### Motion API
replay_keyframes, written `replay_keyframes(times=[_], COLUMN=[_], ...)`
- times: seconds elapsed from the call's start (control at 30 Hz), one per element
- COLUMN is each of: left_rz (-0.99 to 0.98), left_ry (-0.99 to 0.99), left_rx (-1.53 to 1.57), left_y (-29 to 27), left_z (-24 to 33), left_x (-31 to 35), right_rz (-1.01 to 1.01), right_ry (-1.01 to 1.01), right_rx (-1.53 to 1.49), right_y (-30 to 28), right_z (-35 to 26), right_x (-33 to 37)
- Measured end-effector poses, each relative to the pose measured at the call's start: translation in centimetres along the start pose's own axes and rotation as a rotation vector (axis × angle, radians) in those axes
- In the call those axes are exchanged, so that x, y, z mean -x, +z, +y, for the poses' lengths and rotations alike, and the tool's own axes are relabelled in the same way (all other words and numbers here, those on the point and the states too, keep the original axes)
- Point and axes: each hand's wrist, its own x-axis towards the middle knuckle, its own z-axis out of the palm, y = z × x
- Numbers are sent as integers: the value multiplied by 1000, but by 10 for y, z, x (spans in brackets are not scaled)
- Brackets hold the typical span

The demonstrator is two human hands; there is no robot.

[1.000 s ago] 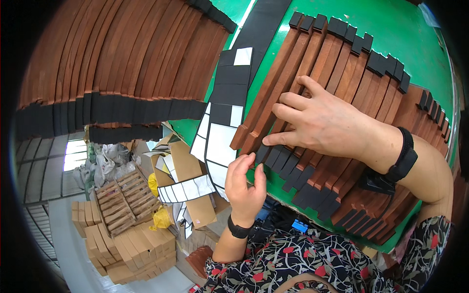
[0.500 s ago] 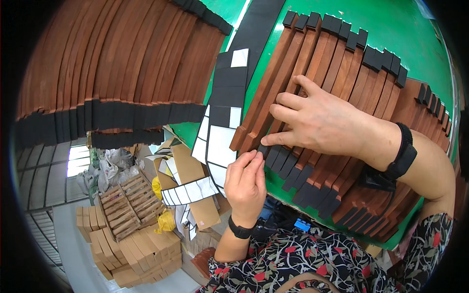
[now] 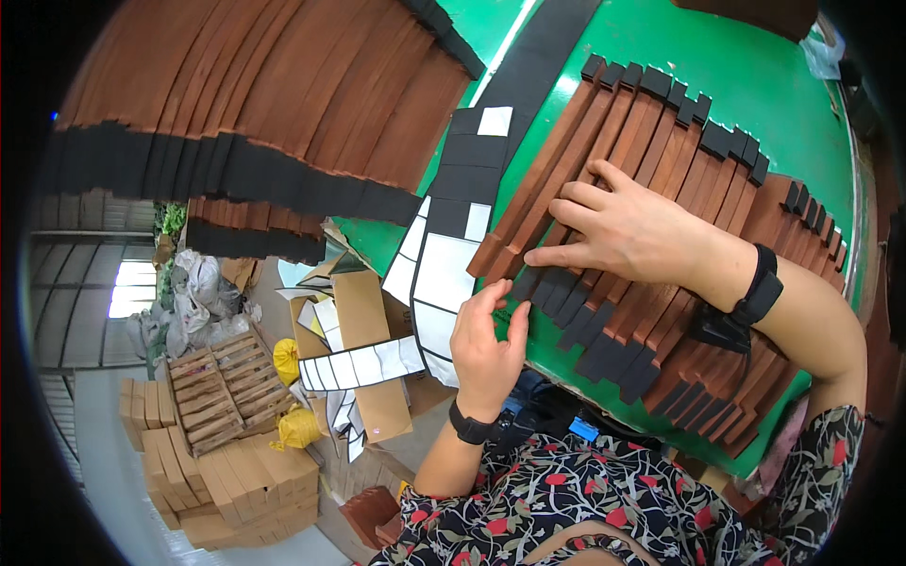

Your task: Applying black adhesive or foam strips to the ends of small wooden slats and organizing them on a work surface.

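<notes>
A row of brown wooden slats (image 3: 696,181) lies side by side, with black pads (image 3: 601,357) on most near ends and on the far ends. My right hand (image 3: 630,224) rests on the slats with its fingers apart, its thumb by the near end of one slat beside a black pad. Just below the bare near ends of the two leftmost slats is my left hand (image 3: 486,351); its thumb and fingers stand apart and nothing shows between them. A sheet of black pads on white backing (image 3: 445,264) lies to the left of the slats.
A tall stack of black-ended wooden slats (image 3: 283,85) stands at the upper left of the green table (image 3: 642,42). More slats (image 3: 769,212) lie at the right. Beyond the table edge are an open cardboard box (image 3: 363,311), a wooden pallet (image 3: 226,387) and stacked cartons (image 3: 245,481).
My left hand has drawn back slightly from the slat end, and its pinched fingers have parted. My right hand stays on the slats. The whole view has shifted a little.
</notes>
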Motion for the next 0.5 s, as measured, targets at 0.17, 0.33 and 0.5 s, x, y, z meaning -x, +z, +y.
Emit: replay_keyframes(times=[0.17,0.33,0.5], left_rz=[6,25,43], left_ry=[92,101,157], left_rx=[-22,25,41], left_y=[0,1,1], left_z=[-9,-10,-15], left_x=[-2,-3,-1], right_rz=[-55,-204,-232], right_ry=[-40,-26,48], right_rx=[45,17,55], right_y=[-10,-25,-29], right_z=[-7,-20,-39], right_x=[-8,-18,-26])
